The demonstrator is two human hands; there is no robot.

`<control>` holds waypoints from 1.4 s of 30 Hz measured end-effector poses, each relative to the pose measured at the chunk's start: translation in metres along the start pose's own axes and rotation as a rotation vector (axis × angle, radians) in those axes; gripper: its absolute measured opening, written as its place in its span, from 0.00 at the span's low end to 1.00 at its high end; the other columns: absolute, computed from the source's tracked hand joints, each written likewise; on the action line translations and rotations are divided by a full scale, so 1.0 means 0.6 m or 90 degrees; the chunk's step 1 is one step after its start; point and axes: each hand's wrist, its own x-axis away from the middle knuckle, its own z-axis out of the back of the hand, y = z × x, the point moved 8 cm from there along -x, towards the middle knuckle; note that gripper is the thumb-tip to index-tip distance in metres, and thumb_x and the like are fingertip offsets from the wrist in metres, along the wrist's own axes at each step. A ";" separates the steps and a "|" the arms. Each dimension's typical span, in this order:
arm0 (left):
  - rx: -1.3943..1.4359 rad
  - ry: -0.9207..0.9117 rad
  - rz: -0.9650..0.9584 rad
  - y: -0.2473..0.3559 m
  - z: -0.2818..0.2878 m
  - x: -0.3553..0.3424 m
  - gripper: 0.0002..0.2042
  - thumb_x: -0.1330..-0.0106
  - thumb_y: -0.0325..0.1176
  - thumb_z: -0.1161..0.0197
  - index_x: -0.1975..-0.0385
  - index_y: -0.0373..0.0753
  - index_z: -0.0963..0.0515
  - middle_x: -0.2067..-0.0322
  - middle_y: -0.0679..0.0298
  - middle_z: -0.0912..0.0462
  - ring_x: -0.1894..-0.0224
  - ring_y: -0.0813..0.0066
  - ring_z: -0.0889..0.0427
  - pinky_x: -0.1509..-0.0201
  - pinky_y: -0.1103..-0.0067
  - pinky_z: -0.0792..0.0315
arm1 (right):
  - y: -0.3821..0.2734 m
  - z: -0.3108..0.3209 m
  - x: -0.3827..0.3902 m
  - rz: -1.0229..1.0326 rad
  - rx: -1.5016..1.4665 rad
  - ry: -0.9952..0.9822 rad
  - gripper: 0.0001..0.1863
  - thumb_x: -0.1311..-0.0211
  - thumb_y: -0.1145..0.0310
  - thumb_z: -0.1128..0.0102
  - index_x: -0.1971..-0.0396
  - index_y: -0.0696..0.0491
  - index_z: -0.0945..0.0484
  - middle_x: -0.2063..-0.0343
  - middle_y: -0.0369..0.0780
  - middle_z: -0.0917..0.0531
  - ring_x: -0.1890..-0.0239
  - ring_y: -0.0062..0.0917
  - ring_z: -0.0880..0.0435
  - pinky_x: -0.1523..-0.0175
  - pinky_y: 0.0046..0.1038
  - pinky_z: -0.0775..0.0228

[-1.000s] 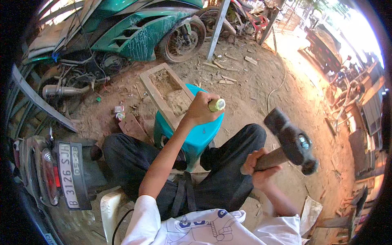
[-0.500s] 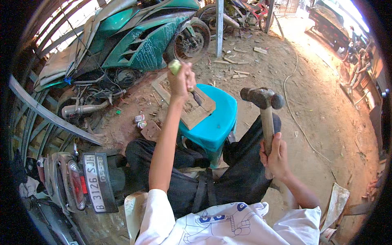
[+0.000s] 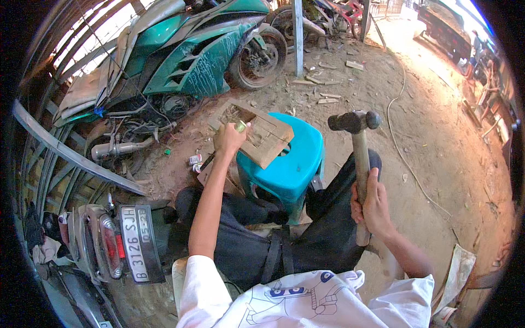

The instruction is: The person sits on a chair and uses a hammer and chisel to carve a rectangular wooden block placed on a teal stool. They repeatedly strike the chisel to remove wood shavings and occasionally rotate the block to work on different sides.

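Note:
My left hand (image 3: 228, 141) grips a chisel with a yellow-green handle (image 3: 240, 125) over the left part of a carved wooden block (image 3: 273, 132); the blade is hidden from view. The block has a recess cut into it and lies tilted across a turquoise plastic stool (image 3: 284, 180) between my knees. My right hand (image 3: 371, 203) holds a ball-peen hammer (image 3: 354, 122) upright by its wooden handle, to the right of the stool and in front of my right leg.
A dusty green motorcycle (image 3: 186, 60) stands behind, a red one (image 3: 339, 22) beside a metal post (image 3: 298, 38). A rear fender with plate (image 3: 115, 240) is at left. Wood scraps and a hose (image 3: 389, 115) lie on the dirt. A distant person (image 3: 474, 46) stands near a truck.
My right hand has brought the hammer from a tilted hold to upright. My left hand with the chisel rose, then came down toward the block's left part. The view has shifted slightly.

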 end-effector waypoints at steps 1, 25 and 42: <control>0.002 0.026 -0.020 0.004 0.004 0.001 0.26 0.46 0.56 0.40 0.77 0.33 0.22 0.76 0.47 0.21 0.71 0.47 0.21 0.68 0.62 0.27 | -0.002 0.000 -0.002 -0.002 0.003 0.001 0.33 0.34 0.39 0.75 0.81 0.53 0.36 0.93 0.32 0.36 0.93 0.17 0.38 0.88 0.21 0.46; 0.077 0.037 -0.105 0.092 0.006 0.139 0.22 0.45 0.50 0.39 0.71 0.31 0.22 0.65 0.50 0.23 0.64 0.49 0.22 0.62 0.62 0.27 | 0.012 -0.001 0.002 -0.048 -0.042 -0.034 0.32 0.33 0.39 0.77 0.82 0.52 0.38 0.93 0.32 0.37 0.94 0.18 0.39 0.88 0.22 0.44; 0.174 -0.139 -0.180 0.216 0.035 0.210 0.19 0.50 0.46 0.32 0.71 0.33 0.23 0.68 0.50 0.23 0.62 0.49 0.23 0.60 0.63 0.29 | 0.015 0.011 0.003 -0.092 -0.067 -0.002 0.33 0.35 0.37 0.75 0.83 0.53 0.37 0.92 0.33 0.37 0.93 0.19 0.38 0.88 0.24 0.44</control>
